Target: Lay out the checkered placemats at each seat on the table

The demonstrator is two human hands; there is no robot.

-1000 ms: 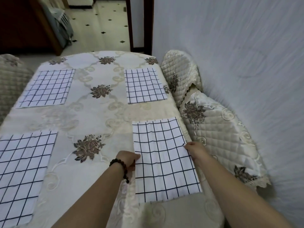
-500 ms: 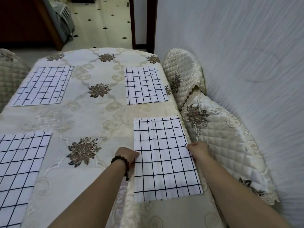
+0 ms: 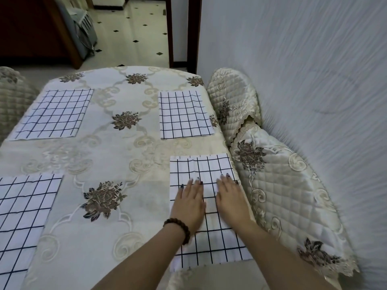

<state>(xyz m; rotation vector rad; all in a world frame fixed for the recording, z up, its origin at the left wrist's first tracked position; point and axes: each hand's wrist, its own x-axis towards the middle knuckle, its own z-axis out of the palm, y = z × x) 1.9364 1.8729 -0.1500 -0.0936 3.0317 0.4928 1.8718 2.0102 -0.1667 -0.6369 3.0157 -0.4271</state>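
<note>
Step in hand: smoothing the near right white cloth placemat with thin black check lines (image 3: 206,208), which lies flat on the table with the cream flowered cloth (image 3: 129,155).
Left hand (image 3: 189,203): palm down on the left half of this mat, grip spread flat, fingers apart, holding nothing. A brown bead bracelet (image 3: 178,226) sits on this wrist.
Right hand (image 3: 231,200): palm down on the right half of the mat, just beside the left hand, grip spread flat too, holding nothing.
Where the mat is: at the right edge of the table, next to the near cream quilted chair cover with brown flowers (image 3: 282,201). Its right side touches the table edge or hangs a tiny bit over; I cannot tell which.
Which way it points: its long side runs away from the person, along the table edge. Its short ends face near and far. It looks a little turned, with the near end more to the right.
Other mats: the far right checkered mat (image 3: 185,115), the far left checkered mat (image 3: 55,114) and the near left checkered mat (image 3: 23,222) already lie flat at their seats.
How far along: I think nearly done, as four seats show mats.
Next move: I think the hands should slide outward to push out the small folds, then lift off gently so the mat stays put.
</note>
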